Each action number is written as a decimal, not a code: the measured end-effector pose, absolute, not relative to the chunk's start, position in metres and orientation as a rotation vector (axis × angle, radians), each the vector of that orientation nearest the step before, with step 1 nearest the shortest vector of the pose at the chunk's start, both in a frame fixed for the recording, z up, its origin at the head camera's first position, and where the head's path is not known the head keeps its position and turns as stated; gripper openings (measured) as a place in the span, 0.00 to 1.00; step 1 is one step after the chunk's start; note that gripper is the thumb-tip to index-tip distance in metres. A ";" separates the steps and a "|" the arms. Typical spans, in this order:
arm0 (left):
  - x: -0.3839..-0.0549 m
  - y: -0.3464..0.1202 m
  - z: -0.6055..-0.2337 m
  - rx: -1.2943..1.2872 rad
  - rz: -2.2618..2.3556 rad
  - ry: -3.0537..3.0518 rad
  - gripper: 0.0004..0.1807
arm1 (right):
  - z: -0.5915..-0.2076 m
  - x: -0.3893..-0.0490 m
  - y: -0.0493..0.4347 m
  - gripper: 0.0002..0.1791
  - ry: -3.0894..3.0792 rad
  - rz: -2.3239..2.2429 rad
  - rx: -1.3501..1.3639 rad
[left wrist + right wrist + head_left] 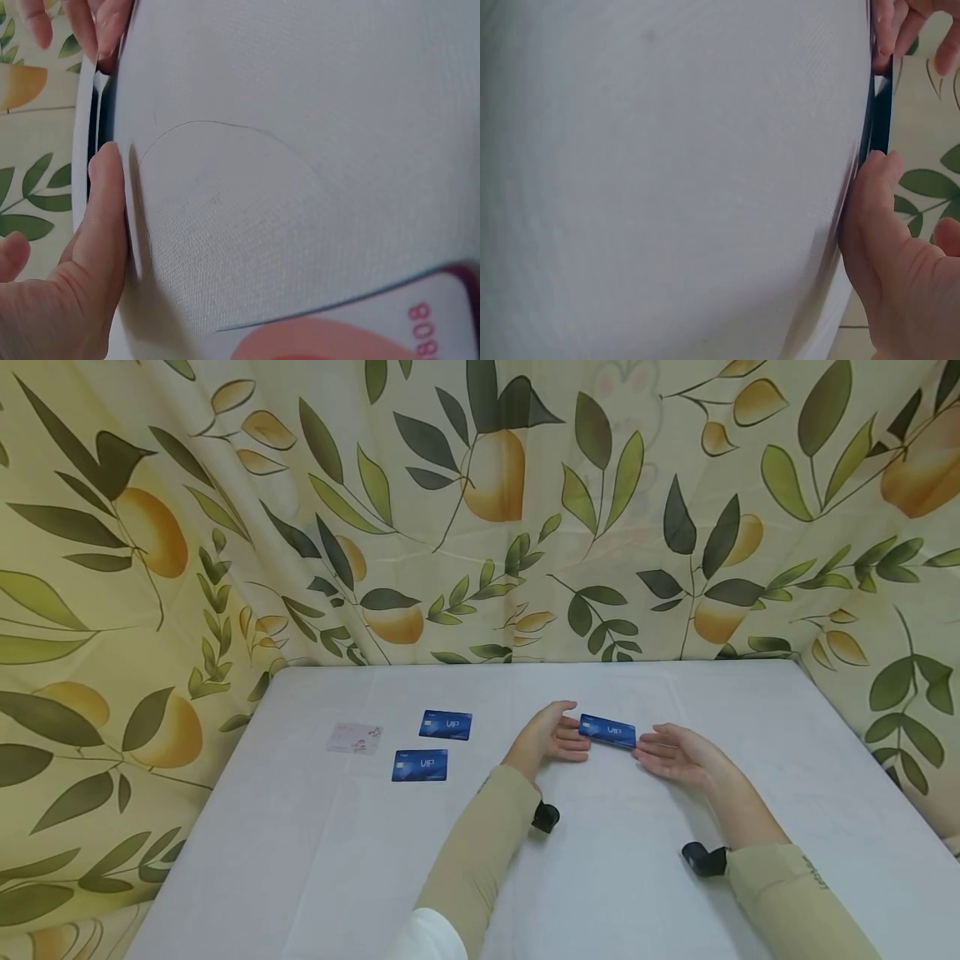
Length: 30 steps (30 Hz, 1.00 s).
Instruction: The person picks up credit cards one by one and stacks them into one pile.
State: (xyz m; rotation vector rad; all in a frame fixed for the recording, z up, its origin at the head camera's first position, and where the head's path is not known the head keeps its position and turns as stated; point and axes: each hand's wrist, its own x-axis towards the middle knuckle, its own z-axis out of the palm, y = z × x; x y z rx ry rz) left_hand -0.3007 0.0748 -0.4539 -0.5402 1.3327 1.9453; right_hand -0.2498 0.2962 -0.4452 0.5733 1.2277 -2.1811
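Note:
A blue card marked VIP point(607, 731) is between the two hands, slightly tilted. My left hand point(550, 735) has its fingertips at the card's left end, fingers extended. At the opposite end are the fingertips of my right hand point(678, 756), also with extended fingers. Seen edge-on in the left wrist view, the blue card point(95, 124) shows as a thin dark strip. Both thumbs, the left thumb point(13, 255) and the right thumb point(948, 234), stand away from it.
Left of the hands lie two more blue VIP cards, one upper point(446, 725) and one lower point(420, 766). Beside them is a pale card with reddish print point(355, 737). A white cloth covers the table point(300, 860); a leaf-patterned curtain point(525, 568) hangs behind it.

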 end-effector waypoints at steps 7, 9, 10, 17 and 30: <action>-0.296 0.076 -0.454 -0.520 1.934 1.403 0.23 | -0.447 -0.251 0.293 0.10 1.271 -2.152 0.581; -0.295 0.077 -0.454 -0.521 1.941 1.418 0.20 | -0.448 -0.251 0.292 0.09 1.288 -2.142 0.593; -0.294 0.077 -0.455 -0.524 1.946 1.421 0.19 | -0.448 -0.251 0.291 0.09 1.297 -2.137 0.598; -0.290 0.079 -0.457 -0.556 1.990 1.441 0.11 | -0.449 -0.249 0.292 0.10 1.325 -2.126 0.553; -0.280 0.088 -0.465 -0.562 2.151 1.501 0.12 | -0.448 -0.246 0.287 0.11 1.312 -2.183 0.613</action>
